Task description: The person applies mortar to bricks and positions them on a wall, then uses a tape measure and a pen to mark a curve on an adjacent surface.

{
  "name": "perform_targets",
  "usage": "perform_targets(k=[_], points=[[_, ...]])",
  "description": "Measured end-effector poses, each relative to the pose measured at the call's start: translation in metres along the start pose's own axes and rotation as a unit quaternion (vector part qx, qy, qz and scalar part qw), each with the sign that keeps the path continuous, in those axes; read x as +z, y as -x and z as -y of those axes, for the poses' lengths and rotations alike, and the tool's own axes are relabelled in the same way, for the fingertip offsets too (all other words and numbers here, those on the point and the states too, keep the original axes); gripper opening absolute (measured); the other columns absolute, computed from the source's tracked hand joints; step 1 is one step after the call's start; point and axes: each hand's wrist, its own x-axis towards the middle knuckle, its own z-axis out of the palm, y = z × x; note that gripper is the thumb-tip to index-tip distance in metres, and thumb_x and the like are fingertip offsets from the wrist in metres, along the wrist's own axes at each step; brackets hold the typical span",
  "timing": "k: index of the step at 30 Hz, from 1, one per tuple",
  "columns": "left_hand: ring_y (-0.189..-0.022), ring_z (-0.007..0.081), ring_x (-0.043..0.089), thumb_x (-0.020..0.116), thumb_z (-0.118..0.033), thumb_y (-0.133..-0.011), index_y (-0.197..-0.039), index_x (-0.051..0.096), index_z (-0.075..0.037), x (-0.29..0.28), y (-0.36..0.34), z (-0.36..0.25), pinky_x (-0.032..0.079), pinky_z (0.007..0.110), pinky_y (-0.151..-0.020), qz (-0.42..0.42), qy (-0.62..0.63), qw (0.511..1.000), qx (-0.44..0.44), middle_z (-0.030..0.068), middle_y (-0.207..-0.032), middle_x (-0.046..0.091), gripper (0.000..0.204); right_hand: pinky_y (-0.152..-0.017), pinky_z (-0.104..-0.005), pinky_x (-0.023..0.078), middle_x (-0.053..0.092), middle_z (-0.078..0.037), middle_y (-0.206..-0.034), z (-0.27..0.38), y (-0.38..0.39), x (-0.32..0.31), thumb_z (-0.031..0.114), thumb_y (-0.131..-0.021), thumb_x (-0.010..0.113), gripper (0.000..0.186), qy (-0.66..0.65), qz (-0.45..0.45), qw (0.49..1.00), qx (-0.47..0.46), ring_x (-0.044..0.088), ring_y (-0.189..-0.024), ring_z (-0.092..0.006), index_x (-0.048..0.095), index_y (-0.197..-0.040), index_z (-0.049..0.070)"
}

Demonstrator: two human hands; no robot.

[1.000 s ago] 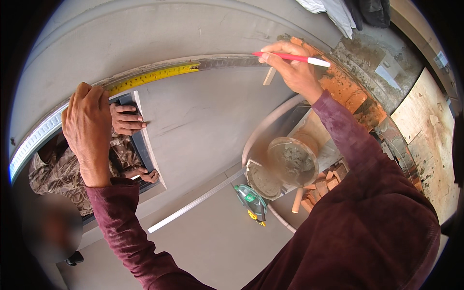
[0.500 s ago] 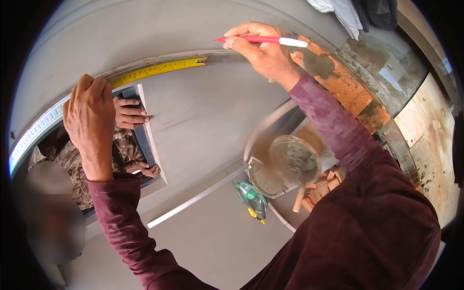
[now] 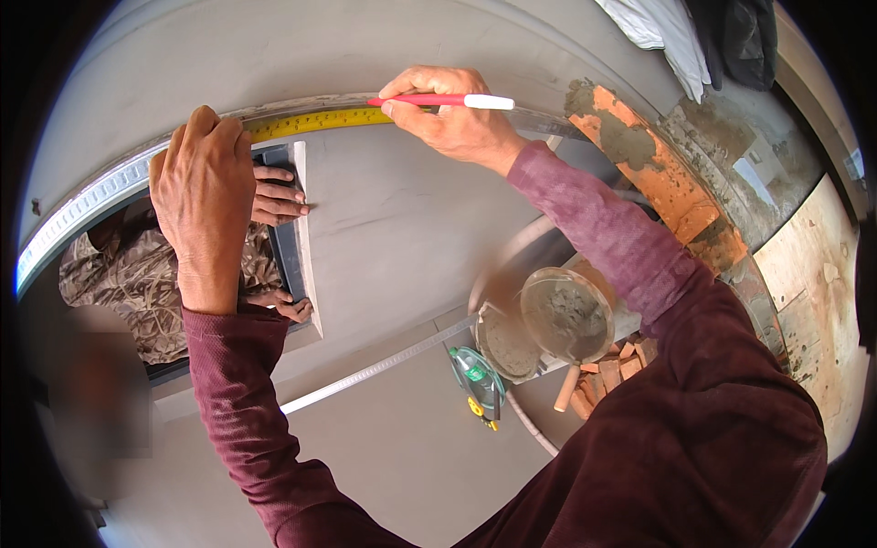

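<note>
My left hand (image 3: 206,205) is closed over the upper edge of a wall opening, its fingers around a yellow measuring tape (image 3: 315,122). The blade runs right from under my fingers, along a pale straight edge; the tape's case is not visible. In my right hand (image 3: 461,128) a red pen with a white end (image 3: 443,100) is pinched between thumb and fingers. Its tip points left and lies close to the tape's right end, which my hand partly covers. A pale perforated strip (image 3: 100,196) extends left from my left hand.
Through the opening, another person's hand (image 3: 277,199) rests on its dark frame. Below are buckets of wet mortar (image 3: 568,315), broken bricks (image 3: 603,379), a green bottle (image 3: 470,367) and a long straightedge (image 3: 375,363). Orange brickwork (image 3: 662,173) runs along the right.
My right hand has moved left and slightly down, bringing the pen tip to the tape's end. My left hand stays on the tape while the view shifts a little.
</note>
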Motion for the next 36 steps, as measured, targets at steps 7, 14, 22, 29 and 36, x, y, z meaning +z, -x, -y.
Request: perform_targets(k=[7,14,22,29,36], points=[[-0.091,0.0227,0.063,0.060,-0.019,-0.093,-0.084,0.067,-0.009,0.002,0.008,0.000,0.047,0.040,-0.080,0.010,-0.004,1.000,-0.013,0.0043,-0.088,0.059,0.016,-0.068,-0.0279,0.054,0.075,-0.007,-0.086,-0.003,0.004,0.007,0.018,-0.089,0.071,0.018,0.010,0.008,1.000,-0.001,0.069,-0.075,-0.0139,0.075,-0.097,0.002],[-0.091,0.0223,0.063,0.060,-0.019,-0.093,-0.085,0.067,-0.008,-0.002,0.016,0.002,0.047,0.039,-0.081,0.007,-0.004,1.000,-0.016,0.0042,-0.089,0.059,0.016,-0.068,-0.0282,0.055,0.075,-0.007,-0.087,0.004,0.005,0.010,0.020,-0.090,0.071,0.019,0.032,0.020,0.999,-0.009,0.069,-0.075,-0.0147,0.076,-0.097,0.003],[-0.095,0.0244,0.064,0.061,-0.020,-0.092,-0.092,0.068,-0.009,-0.006,0.021,0.004,0.047,0.040,-0.082,0.020,-0.002,1.000,-0.021,0.0040,-0.093,0.061,0.013,-0.068,-0.0333,0.057,0.075,-0.008,-0.082,0.006,0.008,0.015,0.019,-0.088,0.070,0.013,0.043,-0.017,0.998,-0.046,0.071,-0.071,-0.0220,0.075,-0.090,0.007],[-0.094,0.0253,0.063,0.061,-0.019,-0.092,-0.088,0.066,-0.008,-0.006,0.024,0.005,0.047,0.040,-0.082,0.007,0.005,1.000,-0.016,0.0051,-0.091,0.059,0.013,-0.064,-0.0311,0.057,0.075,-0.008,-0.082,0.016,0.000,0.027,0.017,-0.089,0.071,0.012,-0.004,-0.061,0.992,-0.109,0.071,-0.069,-0.0210,0.074,-0.091,0.006],[-0.090,0.0213,0.063,0.060,-0.018,-0.092,-0.081,0.066,-0.008,-0.004,0.023,0.004,0.046,0.039,-0.081,-0.016,0.005,1.000,-0.016,0.0031,-0.087,0.059,0.016,-0.064,-0.0276,0.057,0.076,-0.008,-0.085,0.017,-0.012,0.036,0.014,-0.088,0.074,0.012,0.017,0.002,0.993,-0.121,0.071,-0.071,-0.0163,0.075,-0.094,0.004]])
